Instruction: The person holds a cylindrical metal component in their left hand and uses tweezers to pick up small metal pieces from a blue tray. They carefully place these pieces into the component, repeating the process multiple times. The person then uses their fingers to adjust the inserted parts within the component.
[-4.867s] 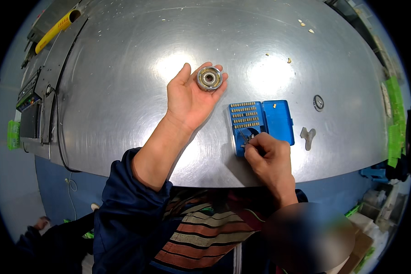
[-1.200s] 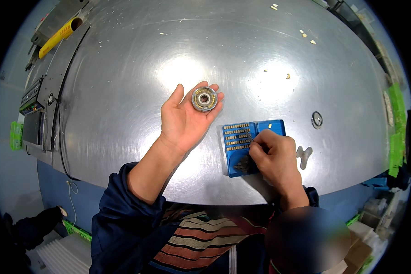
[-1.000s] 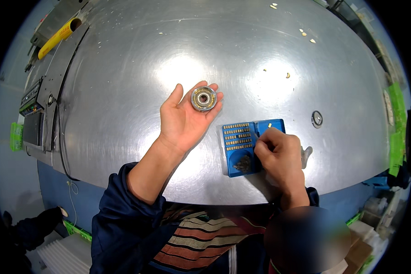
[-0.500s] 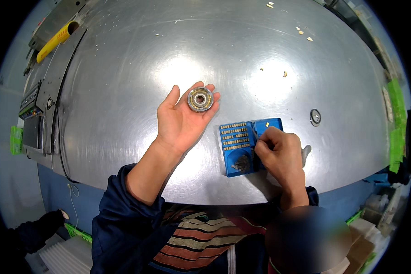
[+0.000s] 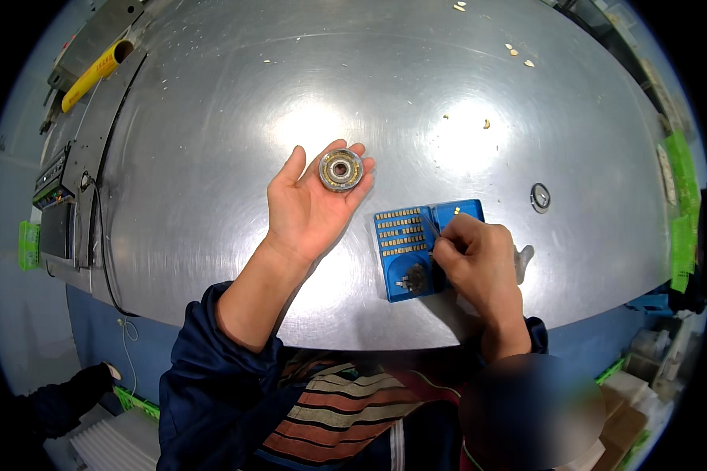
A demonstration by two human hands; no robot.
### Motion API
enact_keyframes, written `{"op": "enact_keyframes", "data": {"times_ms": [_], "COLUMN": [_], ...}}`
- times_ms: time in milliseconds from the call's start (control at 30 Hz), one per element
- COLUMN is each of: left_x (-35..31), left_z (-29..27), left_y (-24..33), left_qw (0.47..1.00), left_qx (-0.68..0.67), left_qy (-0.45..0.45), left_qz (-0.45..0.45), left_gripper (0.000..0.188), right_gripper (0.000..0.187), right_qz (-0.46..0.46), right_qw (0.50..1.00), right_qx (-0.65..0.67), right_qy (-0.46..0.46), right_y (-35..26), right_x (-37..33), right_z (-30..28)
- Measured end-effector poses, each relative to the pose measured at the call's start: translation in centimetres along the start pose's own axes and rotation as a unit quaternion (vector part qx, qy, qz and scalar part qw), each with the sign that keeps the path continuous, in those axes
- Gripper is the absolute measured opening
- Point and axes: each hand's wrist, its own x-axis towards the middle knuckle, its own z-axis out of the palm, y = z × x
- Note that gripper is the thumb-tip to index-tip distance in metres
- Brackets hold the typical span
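Observation:
My left hand (image 5: 308, 208) is palm up with its thumb spread. It holds a round metal bearing (image 5: 340, 169), which rests across its fingers and has a dark hole in the middle. My right hand (image 5: 483, 259) pinches thin tweezers (image 5: 430, 227), their tips pointing up and left over a blue plastic tray (image 5: 443, 271). Rows of small brass-coloured pieces (image 5: 401, 232) fill the tray's upper left part. A rounded pocket below them holds a heap of small grey parts (image 5: 413, 278). My fingers hide part of the tray's right side.
A metal ring (image 5: 540, 198) lies right of the tray, and a grey object (image 5: 523, 262) sits beside my right hand. Several pale chips (image 5: 514, 52) are scattered on the far steel table (image 5: 212, 157). A yellow tube (image 5: 94, 77) and a cable (image 5: 102, 235) are at the left.
The tweezers' tips show more clearly, slightly up and left over the rows. Some grey parts in the pocket look shifted. The left hand with the bearing stays nearly still.

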Motion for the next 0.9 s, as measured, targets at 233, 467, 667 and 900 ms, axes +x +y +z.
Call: {"op": "enact_keyframes", "data": {"times_ms": [233, 467, 667, 900], "left_x": [-0.05, -0.15, -0.15, -0.15], "left_z": [0.10, 0.30, 0.16, 0.31], "left_y": [0.05, 0.02, 0.05, 0.01], "left_qw": [1.000, 1.000, 1.000, 1.000], "left_qx": [0.003, 0.011, 0.016, 0.015], "left_qy": [0.006, 0.011, 0.007, 0.010], "left_qz": [-0.001, 0.001, 0.003, 0.004], "left_gripper": [0.054, 0.055, 0.055, 0.055], "right_gripper": [0.011, 0.011, 0.011, 0.009], "right_qz": [-0.010, -0.015, 0.002, -0.009], "right_qw": [1.000, 1.000, 0.999, 0.999], "right_qx": [-0.004, -0.014, -0.008, 0.031], "right_qy": [-0.016, -0.021, -0.037, -0.034], "right_y": [0.08, 0.00, -0.31, 0.02], "right_x": [-0.11, -0.20, -0.12, -0.21], "right_z": [-0.32, -0.37, -0.53, -0.15]}}
